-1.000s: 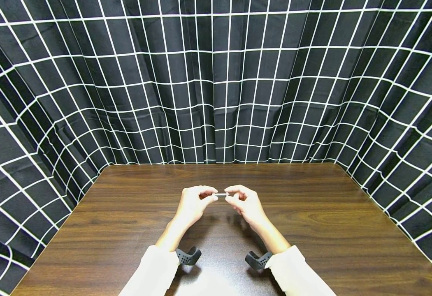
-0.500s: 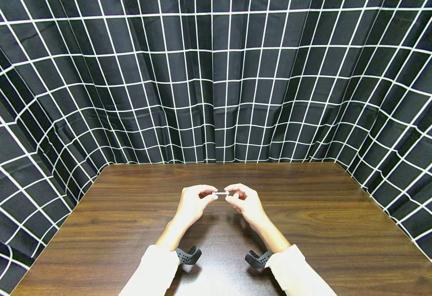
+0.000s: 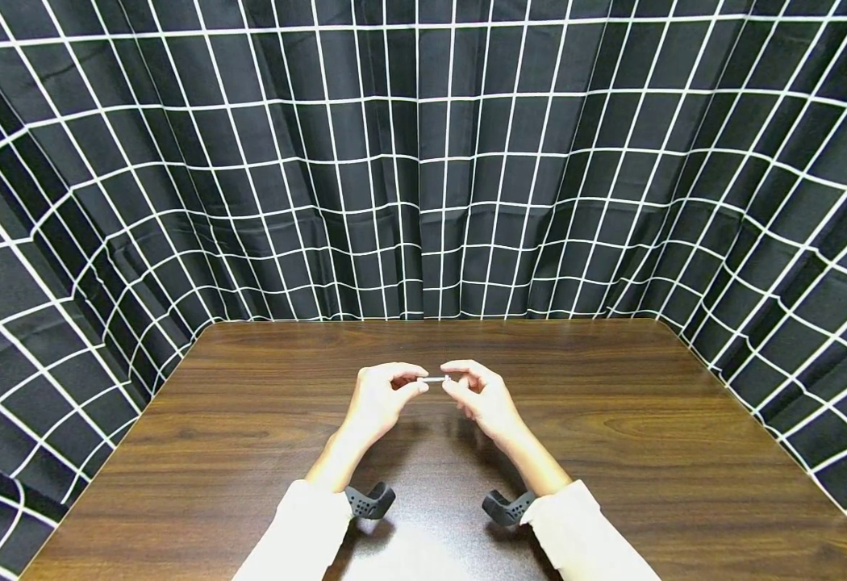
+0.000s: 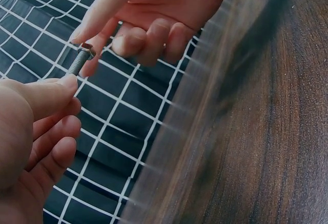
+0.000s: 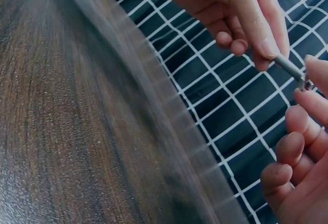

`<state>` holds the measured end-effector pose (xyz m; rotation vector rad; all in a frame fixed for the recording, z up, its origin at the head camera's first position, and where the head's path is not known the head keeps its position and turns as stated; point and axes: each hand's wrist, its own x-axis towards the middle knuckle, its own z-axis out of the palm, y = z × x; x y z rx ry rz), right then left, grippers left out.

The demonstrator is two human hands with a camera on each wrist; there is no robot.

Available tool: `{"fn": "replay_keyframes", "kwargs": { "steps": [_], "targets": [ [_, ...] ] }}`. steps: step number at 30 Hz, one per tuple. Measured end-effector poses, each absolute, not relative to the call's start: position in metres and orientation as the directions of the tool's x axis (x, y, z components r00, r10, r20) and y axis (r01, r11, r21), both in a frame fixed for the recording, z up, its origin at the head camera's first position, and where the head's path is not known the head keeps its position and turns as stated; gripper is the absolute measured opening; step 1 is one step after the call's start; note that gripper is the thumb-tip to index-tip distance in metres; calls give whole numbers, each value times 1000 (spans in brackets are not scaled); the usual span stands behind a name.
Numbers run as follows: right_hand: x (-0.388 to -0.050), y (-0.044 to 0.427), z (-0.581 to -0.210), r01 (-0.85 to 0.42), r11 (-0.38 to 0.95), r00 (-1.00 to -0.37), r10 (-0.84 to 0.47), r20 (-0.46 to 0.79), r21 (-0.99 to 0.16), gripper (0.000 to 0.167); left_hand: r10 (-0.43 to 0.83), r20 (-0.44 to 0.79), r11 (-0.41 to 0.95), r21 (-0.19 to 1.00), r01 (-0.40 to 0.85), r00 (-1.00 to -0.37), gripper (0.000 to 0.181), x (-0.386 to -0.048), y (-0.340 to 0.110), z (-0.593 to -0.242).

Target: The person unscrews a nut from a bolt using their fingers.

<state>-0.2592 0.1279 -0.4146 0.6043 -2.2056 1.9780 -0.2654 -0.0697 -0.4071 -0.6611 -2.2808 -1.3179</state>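
Finding: bolt (image 4: 80,63) held above the counter (image 3: 612,452)

From my station I find the bolt lying along the nine-to-three line, between the hands. The left hand (image 3: 385,393), at nine o'clock, pinches the shank (image 5: 288,67) near its far end, remaining fingers loosely bent. The right hand (image 3: 483,399), at three o'clock, has thumb and forefinger slightly parted about the hex end (image 4: 88,51); whether they press it I cannot tell, nor whether it is head or nut. A gridded cloth (image 3: 434,181) hangs at twelve o'clock, beyond the counter.

Handling, in my judgement: light, rigid, not fragile. Smooth metal may slip; the threads should give better purchase. I would grip the shank well back from the hex end, and take that end across opposite flats.
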Motion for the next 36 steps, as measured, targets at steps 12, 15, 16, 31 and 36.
{"fn": "replay_keyframes", "kwargs": {
  "steps": [12, 15, 16, 31, 36],
  "targets": [
    [-253, 126, -407, -300, 97, -943, -183, 280, -949, 17, 194, 551, 444, 688, 574, -811, 14, -265, -69, -407],
    [-260, 127, -417, -292, 91, -948, -157, 276, -952, 17, 190, 557, 445, 685, 577, -808, 14, -266, -69, -408],
    [-261, 127, -419, -293, 89, -949, -147, 279, -952, 17, 189, 559, 445, 684, 578, -807, 14, -266, -69, -408],
    [-248, 125, -400, -327, 26, -930, -185, 317, -945, 21, 190, 558, 457, 678, 576, -808, 14, -266, -71, -408],
    [-253, 126, -406, -334, 18, -926, -192, 325, -942, 25, 196, 564, 453, 674, 584, -802, 13, -267, -71, -409]
  ]
}}
